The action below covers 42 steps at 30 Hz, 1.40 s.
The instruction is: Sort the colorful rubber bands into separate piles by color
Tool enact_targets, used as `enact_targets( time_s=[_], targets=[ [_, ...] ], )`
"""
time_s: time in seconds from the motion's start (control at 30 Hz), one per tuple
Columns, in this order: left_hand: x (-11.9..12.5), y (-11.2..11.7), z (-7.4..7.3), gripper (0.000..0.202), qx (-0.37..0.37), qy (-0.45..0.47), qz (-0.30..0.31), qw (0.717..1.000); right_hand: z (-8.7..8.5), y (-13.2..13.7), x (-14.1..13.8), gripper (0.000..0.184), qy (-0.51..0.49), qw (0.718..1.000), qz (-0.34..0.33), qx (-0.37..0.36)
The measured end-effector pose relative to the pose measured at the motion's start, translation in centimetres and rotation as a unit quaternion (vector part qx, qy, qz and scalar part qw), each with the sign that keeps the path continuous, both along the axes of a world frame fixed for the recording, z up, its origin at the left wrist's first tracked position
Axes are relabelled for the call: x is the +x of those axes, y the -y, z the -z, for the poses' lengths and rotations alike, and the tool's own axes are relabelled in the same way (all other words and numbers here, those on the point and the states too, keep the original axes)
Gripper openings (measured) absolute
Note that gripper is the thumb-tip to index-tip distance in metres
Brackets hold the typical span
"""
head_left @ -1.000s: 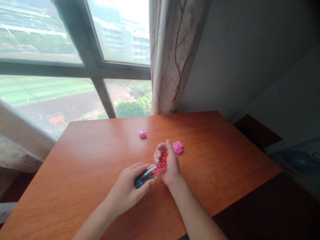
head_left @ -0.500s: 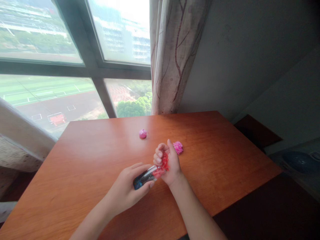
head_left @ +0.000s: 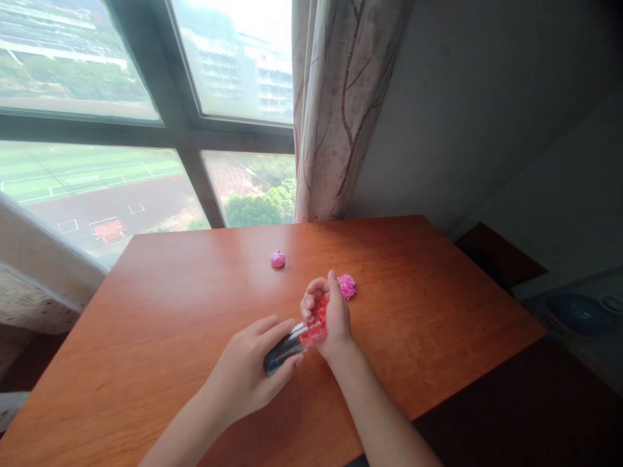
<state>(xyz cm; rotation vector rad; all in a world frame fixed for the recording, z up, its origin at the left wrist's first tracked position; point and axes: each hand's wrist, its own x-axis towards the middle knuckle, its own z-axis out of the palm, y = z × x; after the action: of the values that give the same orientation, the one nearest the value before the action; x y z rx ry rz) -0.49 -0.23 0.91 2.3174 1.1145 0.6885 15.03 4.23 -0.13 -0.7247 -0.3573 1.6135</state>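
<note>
My left hand is closed around a small clear container, which lies tilted with its mouth toward my other palm. Small red bands, probably elastic ones, fill the container's mouth and the palm of my right hand. That hand is cupped, its fingers curled over the red bands. Just behind it on the table sits a bundle of pink bands, partly hidden by the thumb. Farther back stands a small round pink lid-like piece.
The brown wooden table reaches back to a window. A patterned curtain hangs at its far edge beside a grey wall. On the right, a dark area borders the table's front edge.
My left hand and the container have shifted slightly right and down. The fingers of my right hand have curled in a little more over the red bands.
</note>
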Motion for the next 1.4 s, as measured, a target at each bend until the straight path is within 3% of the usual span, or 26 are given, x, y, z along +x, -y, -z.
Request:
enact_targets(
  time_s=[0.13,0.27,0.5,0.8,0.9,1.1,1.4],
  targets=[
    [-0.2,0.0,0.3,0.038,0.041,-0.014,0.006,0.999,-0.1,-0.1,0.3,0.054,-0.012,0.998,-0.056,-0.013],
    [-0.1,0.1,0.3,0.037,0.048,-0.032,-0.002,0.998,0.1,0.1,0.1,0.055,0.035,0.999,-0.033,0.004],
    [0.8,0.4,0.4,0.028,-0.05,0.026,-0.043,0.998,0.2,0.1,-0.3,0.048,0.057,0.997,0.043,0.041],
    [1.5,0.1,0.1,0.022,-0.11,0.083,-0.093,0.986,-0.3,0.5,-0.5,0.025,-0.014,0.995,0.047,0.09],
    [1.5,0.1,0.1,0.021,-0.108,0.087,-0.106,0.985,-0.3,0.7,-0.5,0.022,-0.013,0.994,0.046,0.095],
    [1.3,-0.1,0.2,0.025,-0.088,0.121,-0.115,0.982,-0.6,1.0,-0.8,0.039,-0.004,0.994,0.035,0.106],
    [1.0,-0.1,0.0,0.022,-0.044,0.149,-0.121,0.98,-0.9,1.1,-0.8,0.029,-0.036,0.992,-0.02,0.123]
  ],
)
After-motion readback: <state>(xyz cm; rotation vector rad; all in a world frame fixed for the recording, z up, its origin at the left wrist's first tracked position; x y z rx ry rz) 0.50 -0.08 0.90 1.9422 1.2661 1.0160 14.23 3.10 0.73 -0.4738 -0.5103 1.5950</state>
